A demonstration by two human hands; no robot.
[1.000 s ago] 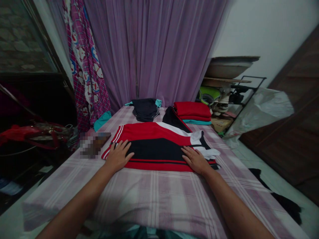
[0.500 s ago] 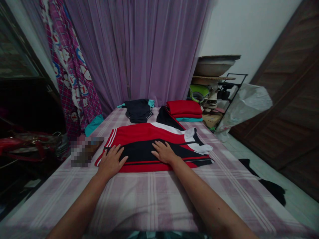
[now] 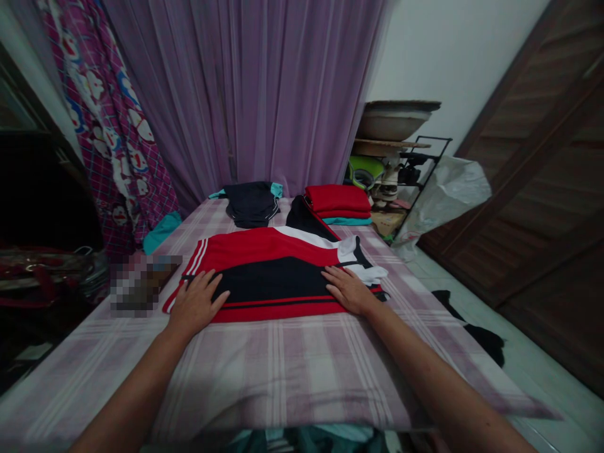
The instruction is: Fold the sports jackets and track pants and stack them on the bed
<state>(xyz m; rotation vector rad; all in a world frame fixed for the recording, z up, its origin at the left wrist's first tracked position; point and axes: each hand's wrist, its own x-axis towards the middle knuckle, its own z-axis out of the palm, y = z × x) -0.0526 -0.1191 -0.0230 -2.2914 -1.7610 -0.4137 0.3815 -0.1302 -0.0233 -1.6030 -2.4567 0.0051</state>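
Note:
A red, black and white striped shirt [image 3: 264,277] lies folded lengthwise on a plaid sheet [image 3: 274,377]. My left hand [image 3: 197,301] rests flat on its left end, near the white-striped hem, with the fingers spread. Toward the right end, close to the white collar part [image 3: 352,248], my right hand [image 3: 348,289] presses flat on the cloth, fingers stretched out. Neither hand grips the fabric. Behind the shirt lies a black garment with red edging [image 3: 306,217], partly covered by it.
At the back stand a folded dark garment with teal parts [image 3: 252,204] and a stack of folded red clothes [image 3: 337,201]. A pixelated item [image 3: 141,286] sits at the left edge. A rack [image 3: 425,167] and a white plastic bag [image 3: 448,192] are beyond the right side.
My right hand has slid rightward along the shirt toward the collar end. The left hand stays on the hem end. The whole view has shifted slightly.

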